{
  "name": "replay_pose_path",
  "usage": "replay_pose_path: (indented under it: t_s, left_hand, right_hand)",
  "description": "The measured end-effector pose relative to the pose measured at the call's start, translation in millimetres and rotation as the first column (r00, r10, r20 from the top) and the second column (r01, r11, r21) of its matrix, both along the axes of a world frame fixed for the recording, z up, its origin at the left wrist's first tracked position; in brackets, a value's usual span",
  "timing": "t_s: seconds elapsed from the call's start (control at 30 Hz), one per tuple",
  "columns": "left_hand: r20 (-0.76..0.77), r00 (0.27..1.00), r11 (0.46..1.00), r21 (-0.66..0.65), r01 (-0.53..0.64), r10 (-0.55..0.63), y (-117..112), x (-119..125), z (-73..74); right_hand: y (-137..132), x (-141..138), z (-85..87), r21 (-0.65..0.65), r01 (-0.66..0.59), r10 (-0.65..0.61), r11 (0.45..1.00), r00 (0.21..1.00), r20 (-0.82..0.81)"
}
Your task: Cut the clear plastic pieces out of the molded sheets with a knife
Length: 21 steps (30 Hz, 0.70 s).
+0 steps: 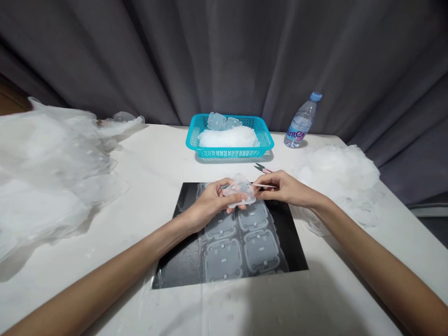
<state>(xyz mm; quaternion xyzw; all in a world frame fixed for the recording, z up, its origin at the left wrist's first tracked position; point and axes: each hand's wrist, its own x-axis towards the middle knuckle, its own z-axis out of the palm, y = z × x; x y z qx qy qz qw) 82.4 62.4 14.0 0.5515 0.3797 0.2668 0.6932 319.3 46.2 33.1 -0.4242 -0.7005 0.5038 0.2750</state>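
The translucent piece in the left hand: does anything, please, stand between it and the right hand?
Nothing visible does: the right hand, holding a thin white stick, is at the edge of the translucent piece.

Dark grey curtain [224,56] hanging in folds across from me, behind white table [147,154]. Clear plastic bottle [301,122] standing on my right near far edge; blue cap [315,96] on, purple lettering on label [297,134], liquid inside. Brown surface [10,100], too little showing to identify, at my far left. Pale bar [430,210] past table's right edge, beside curtain.
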Motion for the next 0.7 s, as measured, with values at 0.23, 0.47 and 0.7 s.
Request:
replay_pose_path:
  t_s: [0.23,0.47,0.7]
  left_hand:
    - [-0.031,0.999,0.998,-0.066,0.003,-0.005,-5.8,2.0,4.6]
    - [-0.092,0.994,0.997,0.025,0.068,-0.066,3.9,-3.6,14.2]
    - [-0.137,0.988,0.99,0.11,0.088,-0.072,13.7,-7.5,9.2]
  right_hand:
    - [2.9,-5.3,-24.9,0.233,0.078,-0.123,0.969,0.975,0.184]
    - [7.9,10.7,-16.4,0.21,0.087,-0.121,0.974,0.98,0.158]
    - [3.2,5.6,-2.9,0.069,-0.049,0.046,0.996,0.998,0.047]
